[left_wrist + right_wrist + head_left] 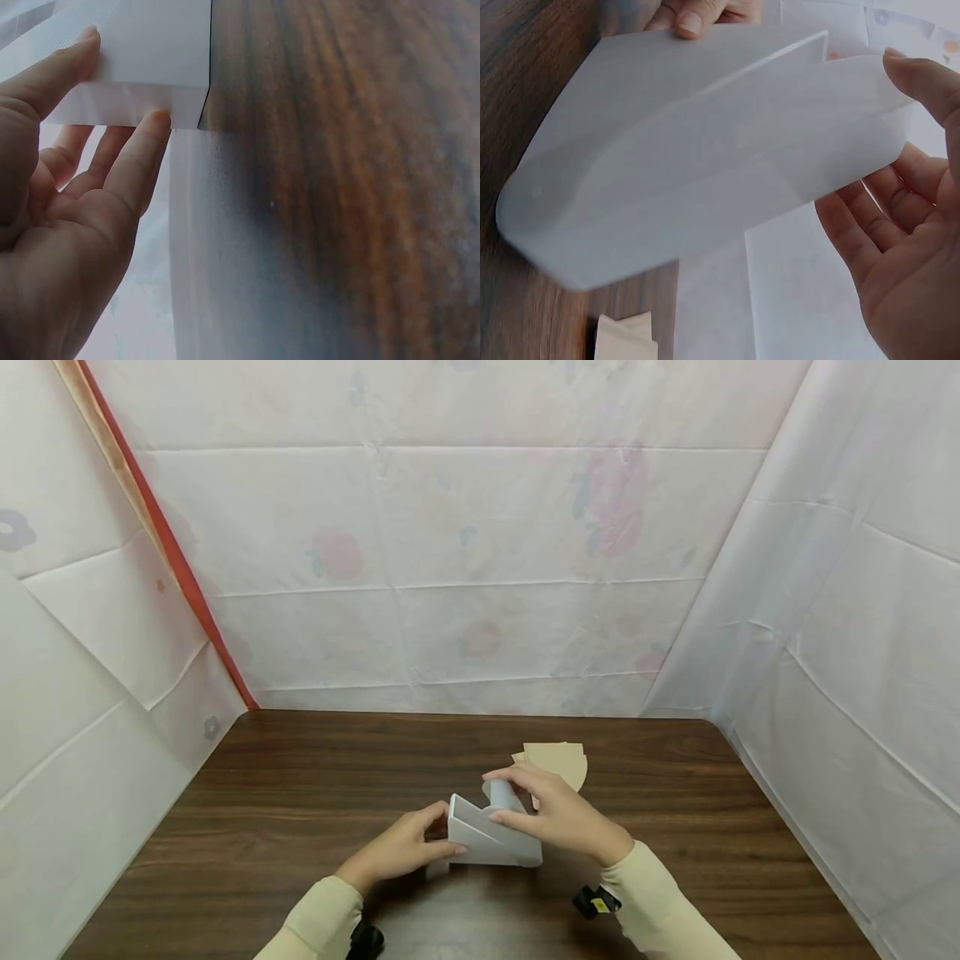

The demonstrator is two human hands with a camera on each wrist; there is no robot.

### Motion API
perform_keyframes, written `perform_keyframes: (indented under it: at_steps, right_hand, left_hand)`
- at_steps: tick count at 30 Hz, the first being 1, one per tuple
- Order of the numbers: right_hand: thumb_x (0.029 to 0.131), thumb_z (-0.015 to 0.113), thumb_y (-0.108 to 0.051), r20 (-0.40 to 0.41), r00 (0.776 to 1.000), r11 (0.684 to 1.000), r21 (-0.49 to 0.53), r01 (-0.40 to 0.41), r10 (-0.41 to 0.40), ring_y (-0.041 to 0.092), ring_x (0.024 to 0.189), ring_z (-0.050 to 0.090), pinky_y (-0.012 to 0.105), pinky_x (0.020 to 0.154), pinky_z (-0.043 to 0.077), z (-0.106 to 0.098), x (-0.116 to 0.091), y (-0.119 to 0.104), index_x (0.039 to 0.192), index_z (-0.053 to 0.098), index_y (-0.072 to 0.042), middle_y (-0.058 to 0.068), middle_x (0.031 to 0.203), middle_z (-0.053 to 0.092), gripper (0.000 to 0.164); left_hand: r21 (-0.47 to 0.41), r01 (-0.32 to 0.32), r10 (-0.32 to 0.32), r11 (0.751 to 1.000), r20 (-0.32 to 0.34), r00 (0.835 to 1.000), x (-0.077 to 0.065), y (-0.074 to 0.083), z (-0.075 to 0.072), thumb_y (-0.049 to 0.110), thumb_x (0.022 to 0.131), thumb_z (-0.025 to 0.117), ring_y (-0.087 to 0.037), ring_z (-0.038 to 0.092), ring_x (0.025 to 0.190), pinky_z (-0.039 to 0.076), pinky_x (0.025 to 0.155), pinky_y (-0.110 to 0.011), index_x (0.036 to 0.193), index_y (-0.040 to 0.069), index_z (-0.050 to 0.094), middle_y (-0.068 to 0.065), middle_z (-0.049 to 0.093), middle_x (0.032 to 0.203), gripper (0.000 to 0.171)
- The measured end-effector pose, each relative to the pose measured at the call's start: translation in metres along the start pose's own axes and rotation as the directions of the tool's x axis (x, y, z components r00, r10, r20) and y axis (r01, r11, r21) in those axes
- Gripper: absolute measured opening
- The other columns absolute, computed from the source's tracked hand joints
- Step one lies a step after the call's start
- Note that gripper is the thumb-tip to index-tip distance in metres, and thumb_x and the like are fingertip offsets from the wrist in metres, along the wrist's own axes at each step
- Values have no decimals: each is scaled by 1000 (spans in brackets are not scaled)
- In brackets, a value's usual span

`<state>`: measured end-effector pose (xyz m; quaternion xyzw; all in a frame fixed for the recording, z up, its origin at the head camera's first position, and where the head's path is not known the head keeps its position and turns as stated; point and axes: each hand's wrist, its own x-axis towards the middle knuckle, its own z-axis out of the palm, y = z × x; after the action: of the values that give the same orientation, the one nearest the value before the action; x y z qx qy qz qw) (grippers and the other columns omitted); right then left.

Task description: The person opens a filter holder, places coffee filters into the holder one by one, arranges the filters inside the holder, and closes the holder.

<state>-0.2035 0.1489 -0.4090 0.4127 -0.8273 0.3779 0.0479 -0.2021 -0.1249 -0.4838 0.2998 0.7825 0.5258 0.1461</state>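
On the table, a white plastic box point(483, 846) with slanted sides sits before me. My left hand point(401, 845) grips its left end, thumb on the near side and fingers around the far side. In the left wrist view, the fingertips press against a corner of the box point(154, 52). My right hand point(566, 810) holds the raised edge of a translucent white lid point(501, 794), between thumb and fingers. The right wrist view shows this lid point(727, 165) tilted up from the box, its rounded far end low near the tabletop.
Several tan cone-shaped paper filters point(558, 762) lie overlapping on the table behind my right hand. The dark wood table point(315, 768) is bounded by white printed sheets point(450, 635) at the back and both sides. A red strip point(187, 577) runs down the left corner.
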Motion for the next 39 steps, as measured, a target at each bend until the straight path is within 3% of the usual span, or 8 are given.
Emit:
perform_keyframes:
  at_steps: [8, 15, 24, 39]
  right_hand:
    - [95, 73, -27, -38, 999, 998, 61, -29, 32, 12, 104, 60, 36, 86, 54, -17, -17, 3, 133, 59, -23, -11, 119, 62, 41]
    - [93, 75, -27, -68, 992, 993, 62, -98, 102, 15, 98, 62, 30, 72, 55, -29, -30, 5, 127, 62, -24, -11, 114, 63, 37]
    - [91, 77, -20, -107, 989, 995, 31, -95, 98, 13, 97, 63, 32, 84, 52, -42, -48, 8, 125, 63, -14, -7, 113, 66, 37]
    - [92, 77, -24, -88, 978, 982, 13, -187, 187, 14, 97, 64, 34, 86, 52, -59, -71, 14, 125, 63, -20, -8, 111, 66, 37]
  left_hand:
    - [19, -21, 21, 1000, -12, 1000, 1, -1, 0, 23, 94, 74, -16, 65, 106, 53, 86, -29, 120, 12, 58, 0, 70, 116, 32]
    - [5, 3, -3, 1000, -5, 1000, 1, -2, 0, 24, 94, 74, -17, 65, 108, 53, 87, -29, 122, 12, 58, -1, 69, 118, 34]
    - [-3, 13, -13, 1000, 0, 1000, 0, -3, 0, 24, 94, 74, -20, 65, 109, 53, 88, -29, 122, 11, 58, -2, 68, 119, 34]
    - [-4, 14, -14, 1000, -9, 1000, 0, -2, 1, 24, 94, 74, -20, 65, 108, 53, 88, -30, 119, 12, 58, 0, 69, 117, 32]
